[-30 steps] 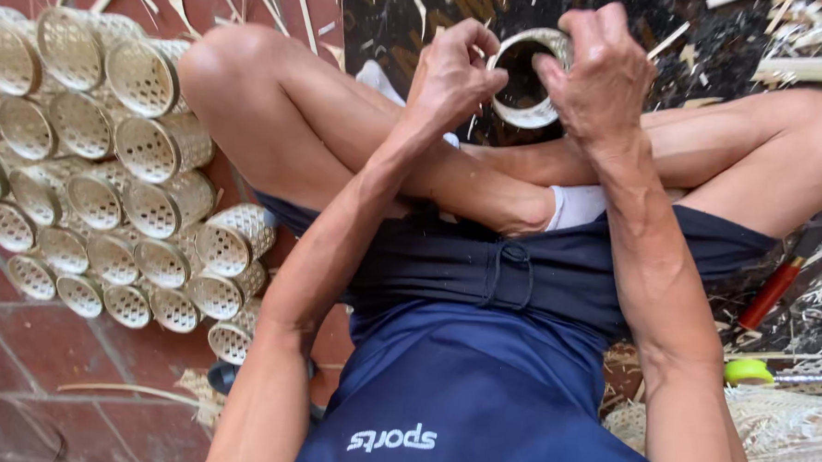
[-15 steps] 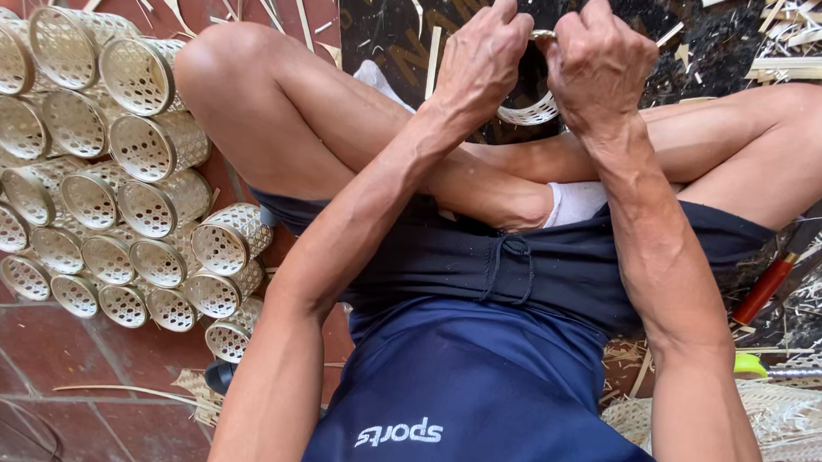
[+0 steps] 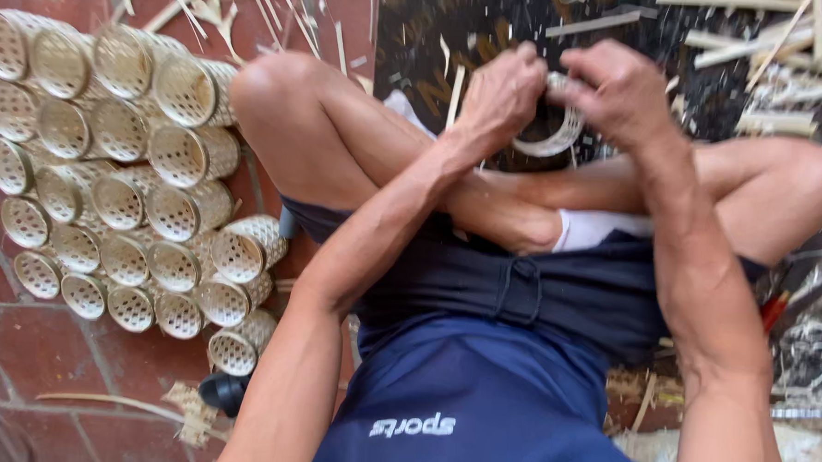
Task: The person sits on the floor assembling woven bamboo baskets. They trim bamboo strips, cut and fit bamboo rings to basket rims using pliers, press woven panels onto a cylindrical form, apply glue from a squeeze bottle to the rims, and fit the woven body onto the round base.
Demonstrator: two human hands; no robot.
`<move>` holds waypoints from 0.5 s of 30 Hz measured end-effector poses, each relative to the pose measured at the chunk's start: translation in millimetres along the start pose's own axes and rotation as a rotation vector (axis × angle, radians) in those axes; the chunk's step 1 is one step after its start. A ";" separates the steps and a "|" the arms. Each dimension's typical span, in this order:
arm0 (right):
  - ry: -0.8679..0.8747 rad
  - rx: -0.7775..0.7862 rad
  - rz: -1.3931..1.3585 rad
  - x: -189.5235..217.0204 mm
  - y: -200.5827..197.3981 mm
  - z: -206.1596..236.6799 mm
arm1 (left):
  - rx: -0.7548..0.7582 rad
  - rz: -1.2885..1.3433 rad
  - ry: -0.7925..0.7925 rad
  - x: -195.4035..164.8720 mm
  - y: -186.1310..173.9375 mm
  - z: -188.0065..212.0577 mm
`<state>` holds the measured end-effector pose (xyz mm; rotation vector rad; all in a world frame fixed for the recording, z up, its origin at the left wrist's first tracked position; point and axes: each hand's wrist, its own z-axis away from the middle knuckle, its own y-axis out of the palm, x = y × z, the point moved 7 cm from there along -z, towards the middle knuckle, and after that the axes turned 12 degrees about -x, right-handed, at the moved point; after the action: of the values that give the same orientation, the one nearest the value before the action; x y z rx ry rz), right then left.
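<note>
A thin woven ring (image 3: 552, 135) is pinched tightly between the left hand (image 3: 502, 89) and right hand (image 3: 620, 90); too much pressure could crack it.

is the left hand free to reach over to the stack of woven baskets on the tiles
Probably not right now. The left hand is gripping the woven ring together with the right hand. The way to the stacked baskets is mostly open past the raised knee, but it would have to let go first.

We grip a woven bamboo ring (image 3: 552, 135) with our left hand (image 3: 502, 89) and right hand (image 3: 613, 90), beside stacked bamboo baskets (image 3: 127, 182).
</note>
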<state>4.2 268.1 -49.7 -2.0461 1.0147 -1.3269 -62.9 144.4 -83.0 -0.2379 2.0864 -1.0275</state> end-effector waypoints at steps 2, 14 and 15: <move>0.229 0.090 -0.161 -19.5 -1.1 8.0 | -0.020 0.079 -0.011 3.1 -14.0 0.2; 0.666 0.110 -0.720 -43.5 14.6 38.9 | 0.236 0.681 -0.720 33.2 -17.2 27.4; 0.660 0.087 -0.728 -40.1 8.4 39.4 | 0.246 0.628 -0.719 34.1 -17.2 29.1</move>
<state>27.6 295.5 -93.6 -2.0189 0.3984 -2.4760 -67.8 99.9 -100.4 0.1562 1.2387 -0.6593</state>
